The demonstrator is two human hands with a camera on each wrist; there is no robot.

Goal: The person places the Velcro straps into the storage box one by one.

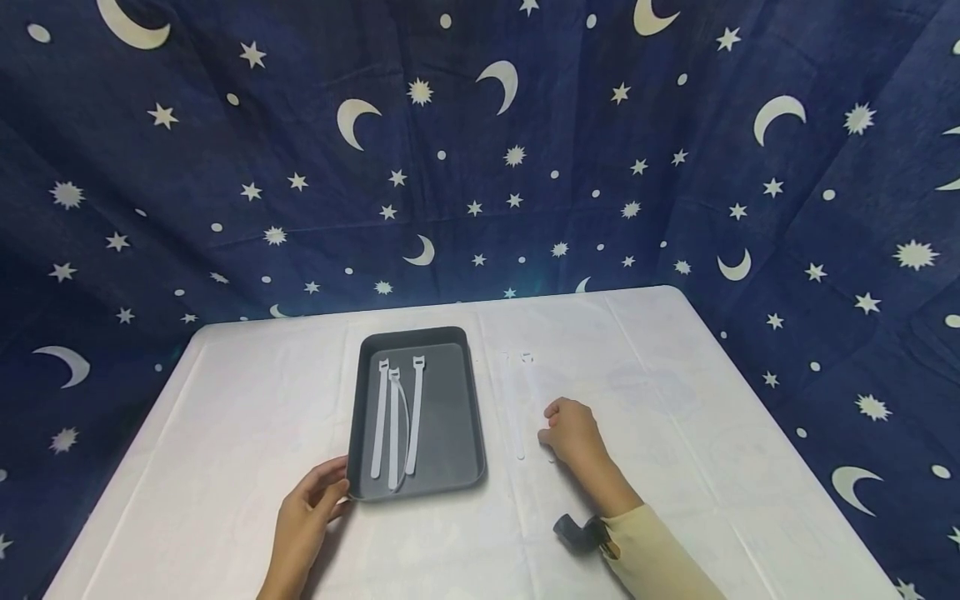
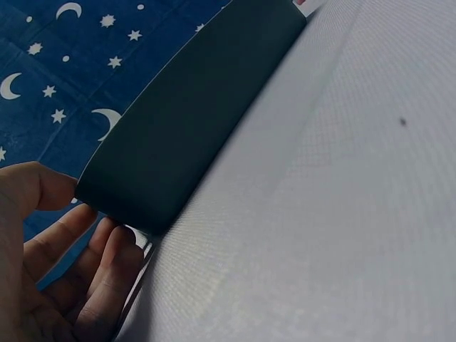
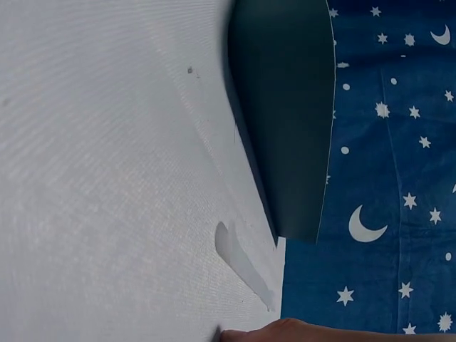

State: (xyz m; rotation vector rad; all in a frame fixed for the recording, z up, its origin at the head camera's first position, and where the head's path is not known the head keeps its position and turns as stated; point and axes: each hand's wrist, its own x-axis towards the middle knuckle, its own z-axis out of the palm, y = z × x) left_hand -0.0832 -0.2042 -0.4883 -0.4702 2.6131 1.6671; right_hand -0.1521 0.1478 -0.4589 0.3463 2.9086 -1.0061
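Note:
A dark grey tray (image 1: 459, 417) lies on the white table. Inside it are several white cable straps (image 1: 415, 425) with slotted heads, one of them with a bent tail. My left hand (image 1: 307, 504) grips the tray's near left corner, thumb at the rim and fingers below it in the left wrist view. Right of the tray, a white strap (image 1: 513, 417) lies flat on the cloth. Beside that is a second strap (image 1: 527, 358), partly covered by my right hand (image 1: 576, 433). Its thumb and forefinger stand slightly apart, tips right at this strap. Only part of that hand shows in the right wrist view.
White cloth covers the table (image 1: 225, 433), whose far edge meets a dark blue curtain (image 1: 450, 192) with moons and stars. A black wrist device (image 1: 581, 533) sits at my right sleeve. The tray wall (image 3: 285, 121) rises near the loose straps.

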